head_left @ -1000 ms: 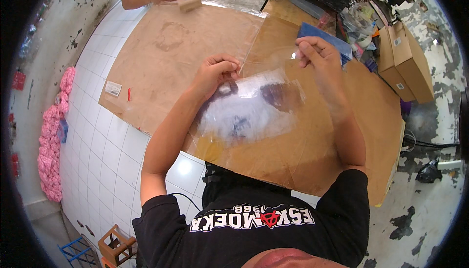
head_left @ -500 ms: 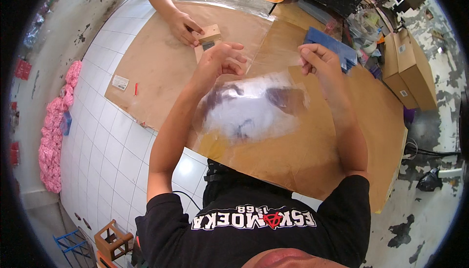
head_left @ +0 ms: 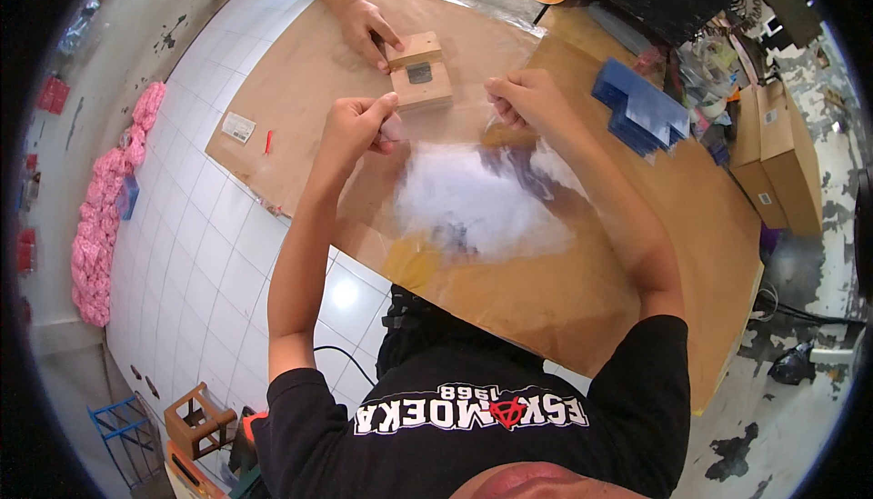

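My left hand point(head_left: 362, 126) is closed, thumb pressed on the curled fingers, just in front of a wooden block point(head_left: 423, 90). To its right, my right hand point(head_left: 523, 99) is also closed, thumb against fingers, above the covered table. Whatever either hand pinches is hidden or too clear to make out. The block is pale wood with a raised back part and a dark grey patch in its middle. Another person's hand point(head_left: 368, 31) rests its fingers on the block's far left side. Bright glare lies on the clear plastic cover point(head_left: 482, 199) below my hands.
A stack of flat blue pieces point(head_left: 641, 108) lies at the right, near cardboard boxes point(head_left: 777, 154) and plastic bags point(head_left: 705, 72). A white label point(head_left: 238, 127) and a small red item point(head_left: 268, 142) lie at the left. Beyond the brown tabletop point(head_left: 691, 254) is the tiled floor point(head_left: 209, 226).
My right hand has moved left, toward my left hand. The left hand's fingers, apart before, have closed. The wooden block now shows more fully, with the other person's hand still on it.
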Tool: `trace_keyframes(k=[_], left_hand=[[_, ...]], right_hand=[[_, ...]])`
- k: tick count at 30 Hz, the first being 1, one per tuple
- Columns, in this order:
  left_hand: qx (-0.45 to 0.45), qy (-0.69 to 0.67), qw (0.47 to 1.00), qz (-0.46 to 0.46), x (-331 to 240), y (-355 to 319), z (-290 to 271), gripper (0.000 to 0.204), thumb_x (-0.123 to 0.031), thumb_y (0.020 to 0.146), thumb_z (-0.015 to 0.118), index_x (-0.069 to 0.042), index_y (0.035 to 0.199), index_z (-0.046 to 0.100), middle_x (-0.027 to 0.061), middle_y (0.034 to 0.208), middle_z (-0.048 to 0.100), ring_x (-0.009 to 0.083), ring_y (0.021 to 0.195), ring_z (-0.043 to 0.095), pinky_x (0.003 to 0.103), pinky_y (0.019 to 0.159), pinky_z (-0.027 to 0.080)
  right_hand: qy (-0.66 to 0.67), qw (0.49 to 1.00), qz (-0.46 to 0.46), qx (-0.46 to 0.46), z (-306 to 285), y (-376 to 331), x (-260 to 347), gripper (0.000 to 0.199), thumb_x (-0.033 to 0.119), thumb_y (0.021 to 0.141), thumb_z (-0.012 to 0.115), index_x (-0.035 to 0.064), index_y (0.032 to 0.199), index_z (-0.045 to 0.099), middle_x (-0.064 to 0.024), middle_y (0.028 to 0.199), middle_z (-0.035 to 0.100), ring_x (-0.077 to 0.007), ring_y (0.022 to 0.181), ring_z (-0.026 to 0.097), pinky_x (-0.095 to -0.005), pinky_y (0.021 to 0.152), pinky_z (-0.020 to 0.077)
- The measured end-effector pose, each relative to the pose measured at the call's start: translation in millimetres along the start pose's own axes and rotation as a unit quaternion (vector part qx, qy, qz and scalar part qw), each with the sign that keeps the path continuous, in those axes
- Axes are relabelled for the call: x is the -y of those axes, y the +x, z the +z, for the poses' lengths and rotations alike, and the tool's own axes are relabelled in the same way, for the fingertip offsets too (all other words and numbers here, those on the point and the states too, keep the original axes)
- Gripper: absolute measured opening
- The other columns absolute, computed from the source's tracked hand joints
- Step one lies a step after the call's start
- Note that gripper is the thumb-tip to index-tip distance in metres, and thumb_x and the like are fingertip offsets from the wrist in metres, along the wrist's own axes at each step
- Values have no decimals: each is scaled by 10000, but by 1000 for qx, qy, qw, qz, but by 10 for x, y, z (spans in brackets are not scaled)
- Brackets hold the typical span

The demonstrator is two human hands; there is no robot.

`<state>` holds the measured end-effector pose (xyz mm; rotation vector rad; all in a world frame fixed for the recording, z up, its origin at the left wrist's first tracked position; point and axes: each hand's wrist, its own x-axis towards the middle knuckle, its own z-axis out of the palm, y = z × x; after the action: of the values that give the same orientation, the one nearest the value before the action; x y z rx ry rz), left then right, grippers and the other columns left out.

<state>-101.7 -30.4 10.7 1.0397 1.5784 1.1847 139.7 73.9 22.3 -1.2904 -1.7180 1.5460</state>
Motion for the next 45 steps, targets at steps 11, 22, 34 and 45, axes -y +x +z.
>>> trace_keyframes(k=[11,22,34,45], left_hand=[[20,-58,993,-97,163,462,-181,332,-338,888,633,-34,757,622,46,651,622,108,446,553,238,428,460],[9,-84,992,-89,257,592,-214,343,-364,897,632,-37,795,617,40,688,612,99,471,568,233,448,518],[-24,-77,995,-52,250,534,-196,369,-376,885,653,-12,837,624,27,684,591,82,472,556,212,458,500],[-8,-99,994,-38,296,521,-251,313,-331,882,657,-19,863,632,16,694,585,79,515,567,218,513,521]], right_hand=[[45,993,106,-22,169,581,-106,227,244,833,647,51,721,603,-27,638,552,-128,497,547,-249,433,440],[80,995,60,-14,206,651,-133,266,292,863,660,45,772,624,-19,671,564,-97,503,544,-222,439,441],[61,997,47,-13,200,616,-124,257,304,865,656,63,781,638,10,688,582,-73,511,551,-196,451,432],[90,996,16,-11,186,630,-193,214,210,827,667,18,744,621,-44,673,592,-108,502,569,-221,427,429]])
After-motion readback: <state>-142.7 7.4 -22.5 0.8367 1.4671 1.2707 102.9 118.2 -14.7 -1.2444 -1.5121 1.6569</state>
